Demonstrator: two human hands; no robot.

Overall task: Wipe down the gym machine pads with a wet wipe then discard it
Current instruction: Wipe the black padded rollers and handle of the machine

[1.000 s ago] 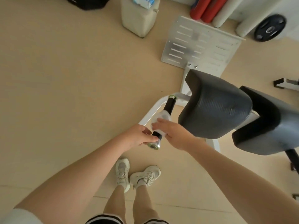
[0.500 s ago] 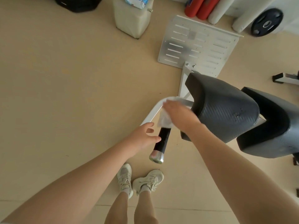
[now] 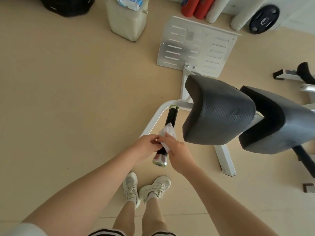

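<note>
Bottom of frame: your striped shorts hem (image 3: pixel 109 233), bare legs, and white sneakers (image 3: pixel 146 189) planted on the beige floor (image 3: pixel 68 99), toes pointing toward the frame's lower edge. A faint seam line crosses the floor just below the shoes.

Centre: both your forearms converge on the black handle grip (image 3: pixel 167 133) of the machine. Your right hand (image 3: pixel 177 150) presses the white wet wipe (image 3: pixel 167 136) round the lower part of the grip, fingers curled over it. Your left hand (image 3: pixel 146 145) comes in from the left, fingertips pinching the grip and wipe edge at the same spot. Chrome end cap (image 3: pixel 160 161) sticks out below both hands; the upper black section of the grip is bare up to its metal collar.

Right of the hands: two dark grey carbon-pattern pads, the near pad (image 3: pixel 219 111) just beside the grip, the far pad (image 3: pixel 279 120) at the right edge, both on a white tubular frame (image 3: pixel 153 123) with a white foot running toward lower right.

Upper centre: white slotted footplate (image 3: pixel 197 46) lying on the floor, bolted to the frame.

Top edge, left to right: black bag (image 3: pixel 66 5), cream bin (image 3: pixel 127 23) with a wipe packet (image 3: pixel 129 2) on top, red and white foam rollers (image 3: pixel 204 7) leaning together, black weight plate (image 3: pixel 264 19). Another bench's leg shows at the right edge.
</note>
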